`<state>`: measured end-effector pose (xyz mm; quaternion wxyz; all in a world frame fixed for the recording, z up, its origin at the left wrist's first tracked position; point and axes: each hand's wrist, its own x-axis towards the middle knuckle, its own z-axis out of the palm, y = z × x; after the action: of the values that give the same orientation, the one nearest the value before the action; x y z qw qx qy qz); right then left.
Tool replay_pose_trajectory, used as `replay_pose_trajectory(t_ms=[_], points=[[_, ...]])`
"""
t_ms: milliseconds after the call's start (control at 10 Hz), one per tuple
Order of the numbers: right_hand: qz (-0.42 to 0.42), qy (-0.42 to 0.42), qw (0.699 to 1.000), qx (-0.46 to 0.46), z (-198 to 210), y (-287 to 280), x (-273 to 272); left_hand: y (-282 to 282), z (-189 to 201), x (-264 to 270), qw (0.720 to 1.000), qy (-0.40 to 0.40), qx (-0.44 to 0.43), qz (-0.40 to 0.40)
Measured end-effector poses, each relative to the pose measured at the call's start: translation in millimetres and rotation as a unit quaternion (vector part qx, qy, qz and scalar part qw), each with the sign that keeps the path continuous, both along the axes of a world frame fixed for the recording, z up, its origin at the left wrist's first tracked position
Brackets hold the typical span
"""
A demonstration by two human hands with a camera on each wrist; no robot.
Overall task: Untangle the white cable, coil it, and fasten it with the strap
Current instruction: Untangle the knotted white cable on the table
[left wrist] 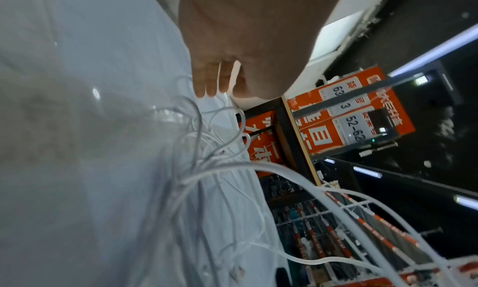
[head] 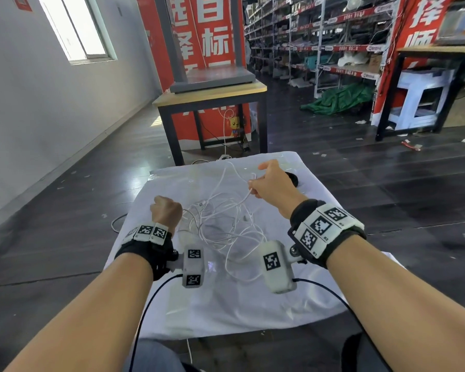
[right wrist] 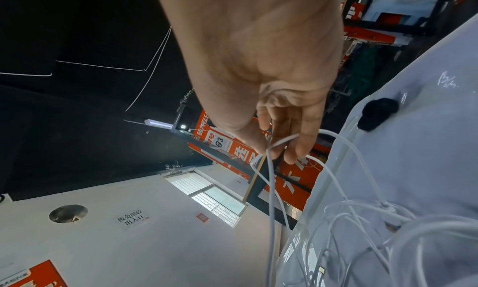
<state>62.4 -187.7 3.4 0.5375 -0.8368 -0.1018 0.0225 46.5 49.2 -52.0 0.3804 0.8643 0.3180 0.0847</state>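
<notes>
The cable [head: 220, 224] lies in a loose tangle mid-frame on the cloth [head: 226, 312]: no coil yet. The left hand [head: 165, 213] grips strands at its left edge. Farther up, the right hand [head: 271, 186] pinches a lifted strand. The strap [head: 293, 179], beyond, looks unused.

Black strap [head: 293, 178] half behind right hand [head: 271, 189]
</notes>
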Motion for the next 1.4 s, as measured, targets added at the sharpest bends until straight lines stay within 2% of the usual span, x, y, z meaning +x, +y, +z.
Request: replay_pose_trajectory(t_ms=[100, 200, 300, 400, 500, 600, 700, 800, 900, 1000, 1100, 1200, 1300, 1400], points=[[0.018, -0.026, 0.999, -0.024, -1.7, -4.3, -0.1, 7.9, -7.8, -1.3, 0.999, 0.036, -0.021, -0.012], [0.038, -0.044, 0.997, -0.054, -3.3, -3.4, -0.5, 2.7, -11.5, -6.7, 0.992, 0.102, -0.009, -0.077], [0.054, -0.063, 0.994, -0.075, -4.9, -0.9, -0.9, -3.1, -15.8, -7.7, 0.988, 0.099, -0.008, -0.115], [0.051, -0.062, 0.994, -0.073, -5.7, -1.3, 0.0, -5.9, -16.8, -10.7, 0.990, 0.071, -0.019, -0.122], [0.038, -0.056, 0.996, -0.059, -8.4, -3.8, 2.7, -8.0, -9.9, -12.7, 0.991, 0.008, -0.023, -0.131], [0.034, -0.049, 0.995, -0.078, -12.6, -4.1, 7.3, -10.9, 9.6, -11.5, 0.990, -0.089, -0.061, -0.090], [0.032, -0.030, 0.987, -0.154, -15.7, -0.8, 14.1, -14.3, 36.2, -7.0, 0.975, -0.136, -0.142, -0.102], [0.004, -0.025, 0.970, -0.241, -14.1, 2.5, 17.6, -21.1, 61.3, -5.8, 0.963, -0.169, -0.167, -0.123], [-0.008, -0.041, 0.966, -0.254, -5.8, 4.1, 17.2, -27.8, 78.8, -4.3, 0.960, -0.215, -0.127, -0.128], [0.020, -0.088, 0.978, -0.188, 2.2, 9.1, 17.2, -37.4, 90.0, -5.0, 0.953, -0.245, -0.095, -0.152], [0.063, -0.098, 0.989, -0.087, 12.2, 19.8, 12.5, -52.2, 97.6, -8.1, 0.943, -0.246, -0.088, -0.207], [0.078, -0.070, 0.994, -0.042, 18.3, 27.3, 11.6, -64.6, 104.2, -11.2, 0.926, -0.242, -0.100, -0.272], [0.078, -0.075, 0.993, -0.043, 17.1, 23.7, 16.4, -66.2, 109.4, -13.9, 0.904, -0.248, -0.179, -0.299], [0.044, -0.053, 0.998, -0.013, 13.9, 15.7, 20.4, -57.1, 111.3, -15.9, 0.872, -0.276, -0.276, -0.297]])
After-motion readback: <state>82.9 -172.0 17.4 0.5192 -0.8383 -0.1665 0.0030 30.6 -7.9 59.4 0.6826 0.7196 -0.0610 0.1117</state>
